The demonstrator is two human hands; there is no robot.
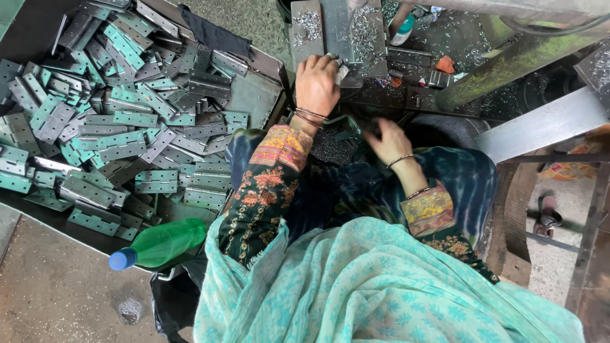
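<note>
My left hand [316,82] reaches forward to the machine bed [406,95], its fingers closed on a small grey metal piece [340,71] beside two flat steel plates [346,32] dusted with shavings. My right hand [389,141] is lower and blurred, hovering over a dark pile of metal chips [330,146] in my lap area; I cannot tell whether it holds anything. Both wrists carry thin bangles above patterned sleeves.
A large tray [254,95] on the left holds several grey-green metal hinges [121,121]. A green plastic bottle with a blue cap [159,244] lies at its near edge. Grey machine frame bars [540,127] stand at right, a sandal [546,216] on the floor beyond.
</note>
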